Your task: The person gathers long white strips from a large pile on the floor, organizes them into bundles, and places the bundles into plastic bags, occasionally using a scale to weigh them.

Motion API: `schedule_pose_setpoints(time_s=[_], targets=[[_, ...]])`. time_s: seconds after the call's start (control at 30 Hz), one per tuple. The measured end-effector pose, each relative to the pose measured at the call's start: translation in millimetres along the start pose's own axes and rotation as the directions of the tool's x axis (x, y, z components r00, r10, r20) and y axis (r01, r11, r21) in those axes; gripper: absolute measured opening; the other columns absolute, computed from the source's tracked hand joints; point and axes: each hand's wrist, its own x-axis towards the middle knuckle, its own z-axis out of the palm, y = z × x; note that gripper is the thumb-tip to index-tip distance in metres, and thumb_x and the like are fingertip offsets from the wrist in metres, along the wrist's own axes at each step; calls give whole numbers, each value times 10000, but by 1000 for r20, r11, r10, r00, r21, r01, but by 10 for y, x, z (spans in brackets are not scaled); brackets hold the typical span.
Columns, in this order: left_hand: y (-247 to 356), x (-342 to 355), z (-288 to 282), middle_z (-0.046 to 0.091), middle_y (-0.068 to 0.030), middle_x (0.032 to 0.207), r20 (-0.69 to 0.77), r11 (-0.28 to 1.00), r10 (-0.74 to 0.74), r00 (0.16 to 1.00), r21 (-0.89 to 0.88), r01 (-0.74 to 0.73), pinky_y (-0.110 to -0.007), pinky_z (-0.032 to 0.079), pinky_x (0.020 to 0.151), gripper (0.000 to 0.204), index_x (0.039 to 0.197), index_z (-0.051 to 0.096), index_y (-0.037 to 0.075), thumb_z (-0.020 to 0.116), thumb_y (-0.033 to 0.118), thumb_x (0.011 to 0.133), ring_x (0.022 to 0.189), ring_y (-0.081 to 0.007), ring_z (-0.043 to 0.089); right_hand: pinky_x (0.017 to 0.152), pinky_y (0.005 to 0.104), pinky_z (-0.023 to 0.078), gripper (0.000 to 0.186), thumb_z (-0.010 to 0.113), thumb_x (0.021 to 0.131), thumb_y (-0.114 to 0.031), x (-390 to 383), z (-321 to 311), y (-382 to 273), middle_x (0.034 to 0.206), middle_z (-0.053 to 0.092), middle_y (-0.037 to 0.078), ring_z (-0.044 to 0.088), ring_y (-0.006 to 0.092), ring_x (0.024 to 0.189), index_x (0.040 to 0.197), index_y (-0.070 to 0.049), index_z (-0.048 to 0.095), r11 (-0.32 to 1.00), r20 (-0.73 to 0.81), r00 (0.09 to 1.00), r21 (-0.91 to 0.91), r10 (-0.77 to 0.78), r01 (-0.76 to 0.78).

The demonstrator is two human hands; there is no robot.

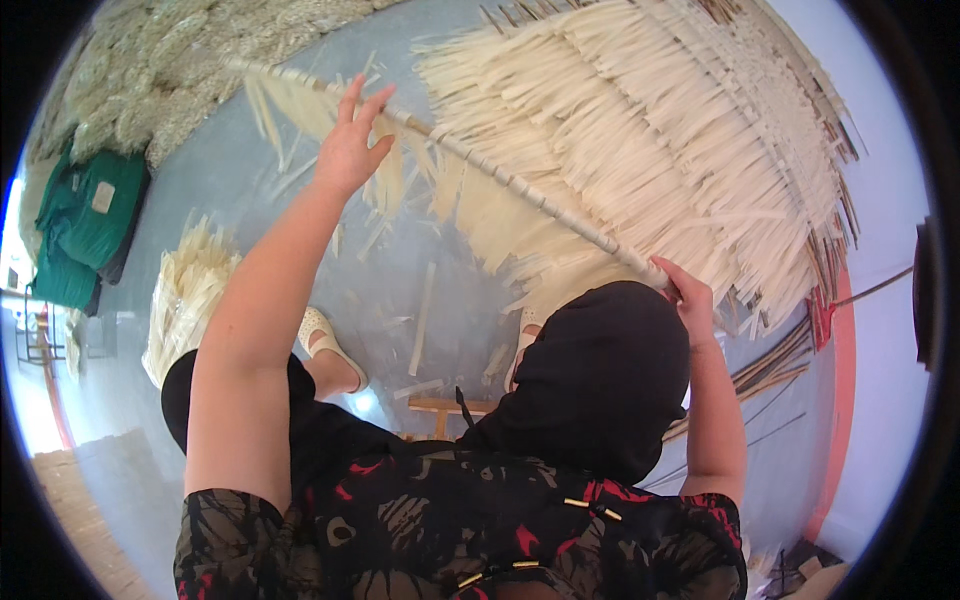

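A long pole (500, 178) wrapped at intervals with pale strips runs diagonally from the upper left toward my right knee, with flat cream strips (505, 235) hanging from it like a fringe. My left hand (355, 140) is raised at the pole’s upper part, fingers spread and open; whether the fingertips touch it is unclear. My right hand (682, 295) is closed around the pole’s lower right end, beside my black-clad right knee (590, 370). A bundle of loose pale strips (185, 305) lies by my left leg.
Stacked fringed panels with pole ends (630, 120) fill the upper right. A shaggy pale pile (180, 50) and green sacks (90, 220) lie upper left. A red tool with a handle (823, 320) and thin sticks (760, 380) are at right. Stray strips lie on the grey floor (390, 300).
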Motion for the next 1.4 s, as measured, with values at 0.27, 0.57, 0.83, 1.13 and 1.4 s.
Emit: schedule_pose_setpoints(time_s=[0.27, 0.57, 0.83, 1.13, 1.4], targets=[[-566, -33, 642, 538, -71, 1113, 166, 990, -134, 977, -12, 138, -362, 520, 794, 282, 1091, 607, 160, 641, 116, 814, 878, -241, 636, 768, 339, 481, 327, 665, 750, -54, 441, 263, 39, 892, 635, 127, 614, 269, 849, 1074, -100, 665, 893, -311, 883, -395, -351, 216], [-238, -77, 530, 563, -70, 1000, 243, 979, -163, 956, -82, 187, -309, 519, 769, 254, 1051, 642, 117, 623, 86, 800, 794, -195, 630, 946, 374, 448, 512, 444, 981, -439, 673, 852, 385, 1068, 661, 216, 618, 297, 973, 988, 40, 624, -7, 25, 752, 1000, 658, -27], [108, -132, 301, 602, -69, 951, 163, 979, -93, 982, -167, 121, -284, 517, 765, 288, 1065, 659, 93, 647, 46, 781, 818, -175, 626, 966, 413, 457, 501, 366, 979, -379, 856, 764, 335, 1087, 668, 222, 624, 313, 1036, 959, 38, 643, -19, -38, 868, 998, 494, 55], [48, -445, 320, 581, -52, 1270, 74, 761, -283, 956, -590, 271, -288, 533, 817, 422, 1264, 634, 236, 675, 160, 851, 1001, -148, 626, 963, 393, 458, 456, 434, 925, -327, 736, 1099, 1145, 1045, 683, 209, 632, 305, 1010, 1023, 69, 637, -88, 140, 756, 990, 639, -110], [-1880, -370, -107, 529, -94, 1199, -351, 396, -909, 224, -896, 202, -328, 471, 829, 512, 1316, 467, 68, 562, 402, 939, 992, -187, 553, 886, 431, 499, 324, 445, 929, -298, 430, 1010, 1733, 931, 675, 142, 637, 293, 922, 921, -31, 629, -152, 77, 786, 988, 613, 22]])
